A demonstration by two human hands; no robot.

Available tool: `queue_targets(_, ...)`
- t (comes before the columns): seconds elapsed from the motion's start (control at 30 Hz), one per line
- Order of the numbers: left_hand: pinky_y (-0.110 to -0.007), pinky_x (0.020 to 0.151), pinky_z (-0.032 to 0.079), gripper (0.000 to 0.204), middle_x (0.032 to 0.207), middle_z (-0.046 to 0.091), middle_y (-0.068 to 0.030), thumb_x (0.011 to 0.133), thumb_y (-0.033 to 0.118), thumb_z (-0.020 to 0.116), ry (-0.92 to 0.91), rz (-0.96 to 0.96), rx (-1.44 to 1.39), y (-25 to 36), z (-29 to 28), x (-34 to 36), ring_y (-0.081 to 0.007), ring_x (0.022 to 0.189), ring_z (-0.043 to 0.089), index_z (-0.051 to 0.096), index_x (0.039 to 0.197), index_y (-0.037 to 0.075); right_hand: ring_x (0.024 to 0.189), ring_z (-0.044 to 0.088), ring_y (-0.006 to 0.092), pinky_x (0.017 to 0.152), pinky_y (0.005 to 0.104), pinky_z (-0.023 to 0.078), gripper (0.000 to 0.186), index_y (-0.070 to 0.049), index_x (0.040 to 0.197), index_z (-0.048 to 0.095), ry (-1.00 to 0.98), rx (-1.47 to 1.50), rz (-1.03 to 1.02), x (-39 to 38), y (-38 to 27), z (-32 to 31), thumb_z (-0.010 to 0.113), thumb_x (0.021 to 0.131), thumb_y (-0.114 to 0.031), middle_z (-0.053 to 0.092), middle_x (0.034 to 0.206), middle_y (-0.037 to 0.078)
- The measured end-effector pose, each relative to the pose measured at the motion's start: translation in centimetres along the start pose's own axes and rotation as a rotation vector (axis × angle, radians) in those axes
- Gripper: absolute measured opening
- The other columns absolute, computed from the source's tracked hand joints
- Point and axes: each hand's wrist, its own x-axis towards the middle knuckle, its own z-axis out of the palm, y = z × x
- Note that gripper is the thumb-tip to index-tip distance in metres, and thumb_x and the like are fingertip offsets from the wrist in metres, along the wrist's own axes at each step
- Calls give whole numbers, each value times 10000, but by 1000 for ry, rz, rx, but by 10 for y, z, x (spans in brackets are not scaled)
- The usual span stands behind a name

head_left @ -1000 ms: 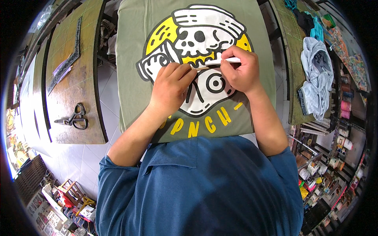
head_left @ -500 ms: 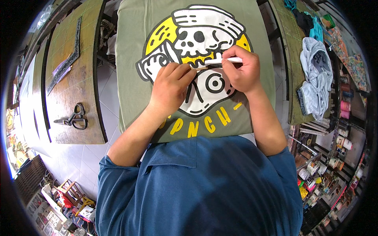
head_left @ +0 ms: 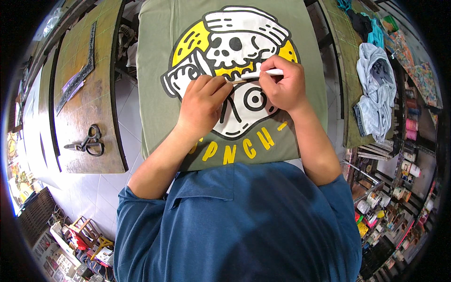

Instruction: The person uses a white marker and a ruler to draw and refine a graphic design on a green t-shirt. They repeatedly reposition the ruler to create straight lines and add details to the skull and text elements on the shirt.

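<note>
An olive-green T-shirt point(head_left: 155, 113) lies spread flat in front of me, bearing a printed skull point(head_left: 230, 44) in white, black and yellow. My right hand point(head_left: 286, 87) pinches a white pen point(head_left: 252, 75), tilted low over the print just below the skull's teeth. My left hand point(head_left: 202, 101) rests on the print with its fingers bent together. A thin, tan, stick-like piece point(head_left: 238, 82) sticks out from its fingertips toward the pen. Its hidden end and exact kind I cannot make out.
On the wooden table point(head_left: 105, 51) at left lie black-handled scissors point(head_left: 89, 141) and a dark angled ruler point(head_left: 84, 73). Bundled pale grey clothing point(head_left: 376, 94) lies on the right-hand table. Shelves with jars point(head_left: 373, 199) stand at the lower right.
My right hand and the white pen have shifted slightly left, closer to my left hand. The left hand keeps its place on the shirt.
</note>
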Motion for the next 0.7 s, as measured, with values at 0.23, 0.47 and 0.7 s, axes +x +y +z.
queue_targets(0.23,-333,758,424,402,976,594,-42,628,-3,611,14,24,5,2,-3,2,-225,899,545,613,1023,71,478,567,123,463,236,422,32,-26,700,575,59,130,26,-1,3,-2,591,707,-52,598,592,76)
queue_targets(0.47,-334,737,421,387,963,594,-35,623,-3,607,32,16,24,1,-1,2,-224,879,544,616,1001,75,496,507,59,453,215,392,14,-8,728,575,-31,38,-86,-3,-5,4,587,735,-7,562,574,23)
queue_targets(0.7,-336,724,421,402,950,592,-36,603,-20,598,44,5,4,0,0,2,-230,863,543,618,992,81,490,511,73,452,218,392,13,-8,721,567,-23,-6,-141,-3,-2,3,575,724,1,557,574,32)
